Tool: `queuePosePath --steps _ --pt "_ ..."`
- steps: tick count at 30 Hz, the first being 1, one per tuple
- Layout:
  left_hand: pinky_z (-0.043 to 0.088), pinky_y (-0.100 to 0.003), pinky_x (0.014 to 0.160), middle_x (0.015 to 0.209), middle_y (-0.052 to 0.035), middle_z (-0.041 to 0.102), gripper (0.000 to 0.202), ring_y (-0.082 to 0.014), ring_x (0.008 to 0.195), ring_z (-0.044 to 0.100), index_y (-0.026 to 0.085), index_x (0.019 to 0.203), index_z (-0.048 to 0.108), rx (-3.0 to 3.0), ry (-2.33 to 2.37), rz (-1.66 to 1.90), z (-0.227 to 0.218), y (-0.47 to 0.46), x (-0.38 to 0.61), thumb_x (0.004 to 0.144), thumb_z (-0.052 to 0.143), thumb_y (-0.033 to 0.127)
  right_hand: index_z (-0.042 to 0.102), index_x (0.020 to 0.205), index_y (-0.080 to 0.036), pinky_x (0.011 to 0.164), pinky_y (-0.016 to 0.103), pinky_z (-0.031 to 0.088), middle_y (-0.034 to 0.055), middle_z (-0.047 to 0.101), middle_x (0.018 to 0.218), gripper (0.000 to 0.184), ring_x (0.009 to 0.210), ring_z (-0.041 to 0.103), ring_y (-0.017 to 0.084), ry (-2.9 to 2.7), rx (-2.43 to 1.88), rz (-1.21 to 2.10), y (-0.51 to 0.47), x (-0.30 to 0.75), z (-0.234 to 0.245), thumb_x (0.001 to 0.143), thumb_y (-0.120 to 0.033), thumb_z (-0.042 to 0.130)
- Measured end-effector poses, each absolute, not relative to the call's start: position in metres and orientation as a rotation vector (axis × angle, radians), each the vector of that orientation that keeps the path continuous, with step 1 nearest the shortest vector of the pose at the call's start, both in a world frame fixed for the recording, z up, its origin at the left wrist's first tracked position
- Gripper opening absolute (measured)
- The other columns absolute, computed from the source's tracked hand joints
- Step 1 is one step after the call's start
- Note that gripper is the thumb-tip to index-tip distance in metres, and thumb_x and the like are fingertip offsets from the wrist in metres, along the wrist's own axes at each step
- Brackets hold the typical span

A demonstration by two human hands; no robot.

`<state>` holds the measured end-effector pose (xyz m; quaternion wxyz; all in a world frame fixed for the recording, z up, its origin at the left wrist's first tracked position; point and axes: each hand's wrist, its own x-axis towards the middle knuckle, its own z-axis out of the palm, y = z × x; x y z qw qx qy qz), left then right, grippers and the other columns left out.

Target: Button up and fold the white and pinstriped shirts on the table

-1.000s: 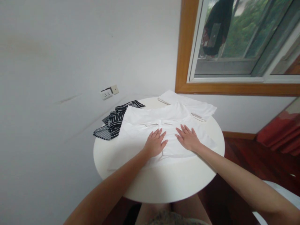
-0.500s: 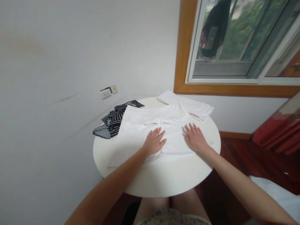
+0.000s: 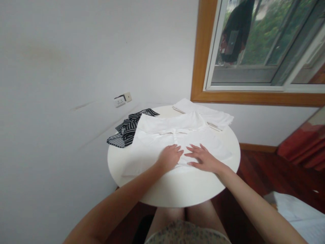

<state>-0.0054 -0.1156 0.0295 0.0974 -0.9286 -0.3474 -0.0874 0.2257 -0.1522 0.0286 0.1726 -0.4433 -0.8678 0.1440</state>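
- Apparently smoothing white garment (image 3: 149, 145) lying across table (image 3: 182, 193).
- Resting left hand (image 3: 170, 158) on it, partly bent, hiding any grip.
- Holding right hand (image 3: 203, 159) open alongside, gripping nothing.
- Likely needing light outward strokes next.

A room in what appeared to be a home was furnished with a round white table (image 3: 182, 193) at the centre of the frame, where a white garment (image 3: 149, 145) lay spread. A wood-framed window (image 3: 261, 54) looked out on greenery (image 3: 269, 37) at upper right, above a red curtain (image 3: 302, 147) at the right edge and dark wooden floorboards (image 3: 259, 173) at lower right.
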Motion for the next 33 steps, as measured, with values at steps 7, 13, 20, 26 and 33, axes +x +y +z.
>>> queuePosePath --steps 7,13,20,26,33 --pt "0.040 -0.044 0.106 0.141 -0.0123 0.048 0.047 -0.0288 0.129 0.046 0.022 0.130 0.056 -2.846 -1.106 -0.396 0.032 -0.168 -0.049 0.091 0.050 0.047 0.064 0.119 -0.034 0.109 0.067 0.003 0.0065 0.048 0.144 0.055 0.140 0.028 0.033 -2.479 -1.194 0.526 -0.154 0.225 0.036 0.071 -0.062 0.069" --pt "0.045 -0.043 0.102 0.133 -0.0094 0.057 0.036 -0.0269 0.125 0.049 0.021 0.126 0.057 -2.821 -1.147 -0.258 0.034 -0.180 -0.060 0.094 0.047 0.036 0.066 0.117 -0.027 0.109 0.057 0.025 0.0095 0.056 0.135 0.045 0.132 0.043 0.029 -2.562 -1.075 0.406 -0.168 0.225 0.044 0.083 -0.056 0.060" --pt "0.052 -0.038 0.089 0.122 -0.0129 0.062 0.035 -0.0254 0.112 0.057 0.014 0.121 0.057 -2.775 -1.040 0.010 0.047 -0.174 -0.047 0.090 0.042 0.008 0.065 0.120 -0.019 0.105 0.044 0.041 0.0106 0.062 0.127 0.034 0.123 0.054 0.024 -2.557 -1.049 0.127 -0.182 0.220 0.025 0.090 -0.019 0.049" --pt "0.049 -0.035 0.091 0.123 -0.0109 0.060 0.044 -0.0219 0.112 0.055 0.016 0.125 0.053 -2.739 -1.210 0.019 0.053 -0.165 -0.070 0.086 0.038 0.002 0.056 0.132 -0.016 0.099 0.037 0.049 0.0109 0.062 0.127 0.055 0.117 0.059 0.021 -2.470 -1.218 -0.017 -0.182 0.235 0.016 0.080 -0.002 0.044" --pt "0.047 -0.036 0.093 0.106 -0.0108 0.068 0.035 -0.0219 0.103 0.060 0.016 0.103 0.066 -2.638 -1.526 -0.066 0.068 -0.162 -0.129 0.081 0.041 0.004 0.067 0.118 -0.020 0.091 0.041 0.054 0.0083 0.069 0.115 0.047 0.103 0.067 0.024 -2.352 -1.544 -0.223 -0.180 0.302 0.018 0.078 -0.006 0.047"
